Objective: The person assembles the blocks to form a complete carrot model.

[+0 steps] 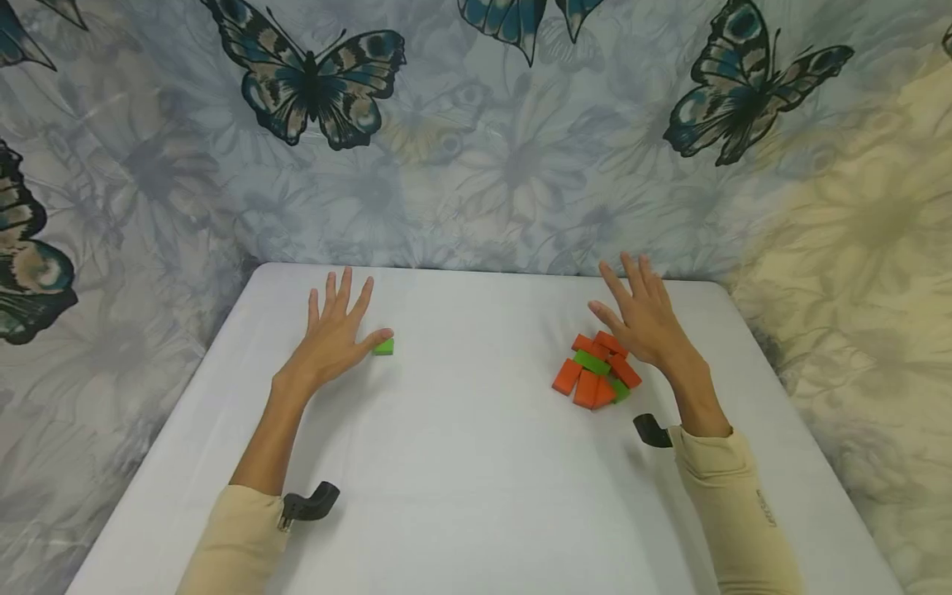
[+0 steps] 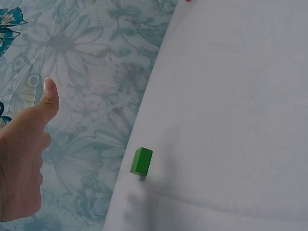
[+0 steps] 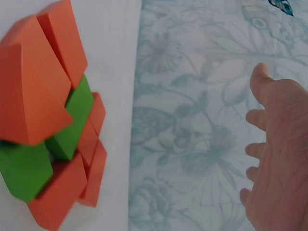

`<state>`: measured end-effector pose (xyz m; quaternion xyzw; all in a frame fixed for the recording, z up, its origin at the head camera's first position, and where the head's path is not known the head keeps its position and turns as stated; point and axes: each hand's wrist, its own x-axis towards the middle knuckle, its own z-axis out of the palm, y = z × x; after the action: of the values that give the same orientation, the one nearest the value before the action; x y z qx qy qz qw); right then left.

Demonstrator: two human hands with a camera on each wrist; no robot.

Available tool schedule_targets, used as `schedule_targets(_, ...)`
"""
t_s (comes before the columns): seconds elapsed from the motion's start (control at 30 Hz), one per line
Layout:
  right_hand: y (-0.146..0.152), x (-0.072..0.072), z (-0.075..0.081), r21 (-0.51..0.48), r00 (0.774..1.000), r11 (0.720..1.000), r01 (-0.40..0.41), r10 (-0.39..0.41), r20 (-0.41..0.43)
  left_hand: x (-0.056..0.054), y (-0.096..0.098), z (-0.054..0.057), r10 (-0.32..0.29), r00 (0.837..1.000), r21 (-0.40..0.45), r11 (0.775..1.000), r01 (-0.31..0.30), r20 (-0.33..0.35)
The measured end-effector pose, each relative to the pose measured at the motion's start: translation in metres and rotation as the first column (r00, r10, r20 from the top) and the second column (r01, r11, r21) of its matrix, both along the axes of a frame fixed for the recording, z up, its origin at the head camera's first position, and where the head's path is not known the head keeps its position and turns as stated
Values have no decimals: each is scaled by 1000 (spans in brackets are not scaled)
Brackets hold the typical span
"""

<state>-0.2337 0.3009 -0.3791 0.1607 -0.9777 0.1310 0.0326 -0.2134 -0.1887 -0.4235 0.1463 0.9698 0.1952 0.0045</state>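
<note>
My left hand (image 1: 327, 343) hovers over the table's far left with its fingers spread and straight. Below its thumb tip, partly covered in the head view, lies a single green block (image 1: 383, 348). The left wrist view shows this green block (image 2: 141, 162) apart from the hand (image 2: 24, 149). At the right, my right hand (image 1: 647, 322) is held out with straight fingers and holds nothing. Beside it sits a tight cluster of several orange blocks (image 1: 567, 377) with green blocks (image 1: 592, 362) among them. In the right wrist view, orange blocks (image 3: 62, 43) fill the left side, away from the hand (image 3: 284, 154).
A white-covered table (image 1: 476, 463) carries the blocks. Behind its far edge rises a floral cloth (image 1: 513, 165) printed with butterflies. Black curved pieces (image 1: 312, 502) stick out at both sleeve cuffs above the table.
</note>
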Motion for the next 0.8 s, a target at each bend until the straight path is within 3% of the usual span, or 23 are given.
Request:
schedule_targets(0.2,-5,0,-1,-24,1000,1000,-19,19,17,1,1,1,3,1000,-1,1000,-3,28)
schedule_targets(0.53,-12,0,12,-38,999,999,-28,30,31,-3,8,9,-19,1000,-32,999,19,12)
schedule_targets(0.8,-14,-1,9,-40,999,998,-39,39,22,-3,12,9,-24,999,-23,999,25,39)
